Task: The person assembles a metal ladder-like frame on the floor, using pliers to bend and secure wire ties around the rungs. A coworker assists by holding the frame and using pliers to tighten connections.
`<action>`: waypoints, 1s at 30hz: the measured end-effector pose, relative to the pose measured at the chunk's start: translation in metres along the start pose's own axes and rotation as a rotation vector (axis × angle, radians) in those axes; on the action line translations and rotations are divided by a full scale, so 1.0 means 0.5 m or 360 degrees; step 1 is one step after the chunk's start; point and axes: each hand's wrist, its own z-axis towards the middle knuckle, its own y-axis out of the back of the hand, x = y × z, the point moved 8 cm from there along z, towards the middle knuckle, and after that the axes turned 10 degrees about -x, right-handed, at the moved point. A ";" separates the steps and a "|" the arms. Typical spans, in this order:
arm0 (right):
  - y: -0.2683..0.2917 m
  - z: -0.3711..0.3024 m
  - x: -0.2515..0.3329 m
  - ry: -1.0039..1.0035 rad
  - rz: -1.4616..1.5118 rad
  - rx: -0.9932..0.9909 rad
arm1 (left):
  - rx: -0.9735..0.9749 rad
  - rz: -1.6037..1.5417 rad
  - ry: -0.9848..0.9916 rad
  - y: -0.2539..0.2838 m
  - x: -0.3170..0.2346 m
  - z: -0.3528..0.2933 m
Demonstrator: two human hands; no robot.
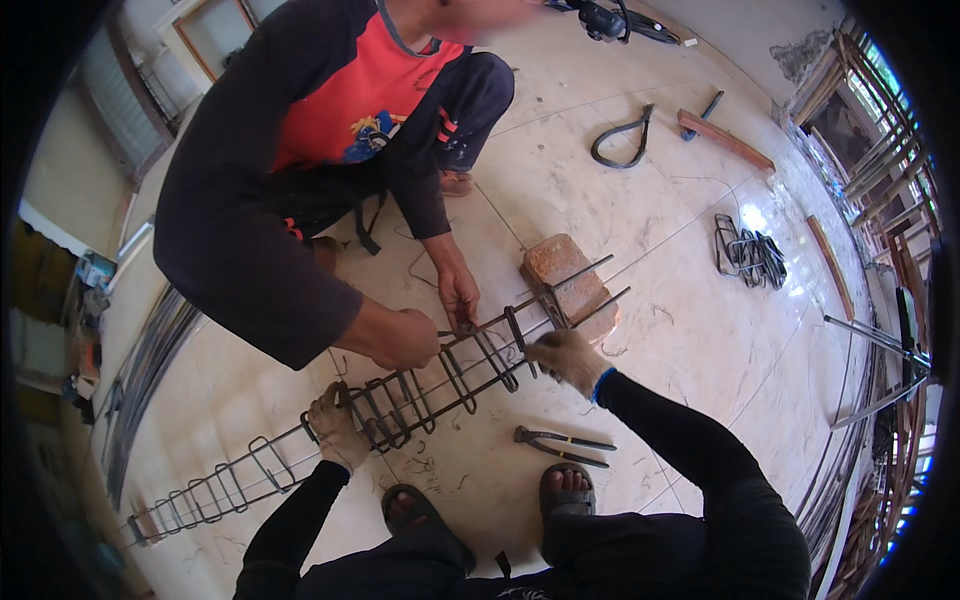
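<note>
A long rebar cage of thin bars and bent stirrups runs from lower left to upper right, its far end raised on a reddish brick block. My gloved left hand is closed around the cage's near side, by a group of stirrups. Farther right, my gloved right hand has its fingers closed at a stirrup near the block; its fingertips are partly hidden. Across from me, a crouching person's hands work at the cage between mine, one seeming to hold a small tool. Pincers lie before my feet.
Bent stirrups lie piled on the tiled floor at right, near a wooden strip. A wooden piece and a black loop are farther back. Long bars line the left side.
</note>
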 end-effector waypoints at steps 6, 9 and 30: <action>-0.018 -0.107 0.135 0.1492 -0.0839 -0.0457 | 0.0046 -0.0035 0.0008 -0.010 0.014 -0.004; -0.032 -0.149 0.226 0.2092 -0.1005 -0.0320 | 0.0051 -0.0035 -0.0065 -0.017 0.016 -0.005; 0.047 -0.063 0.243 0.1732 -0.0939 -0.0601 | -0.0134 0.0014 -0.0211 0.013 -0.014 -0.008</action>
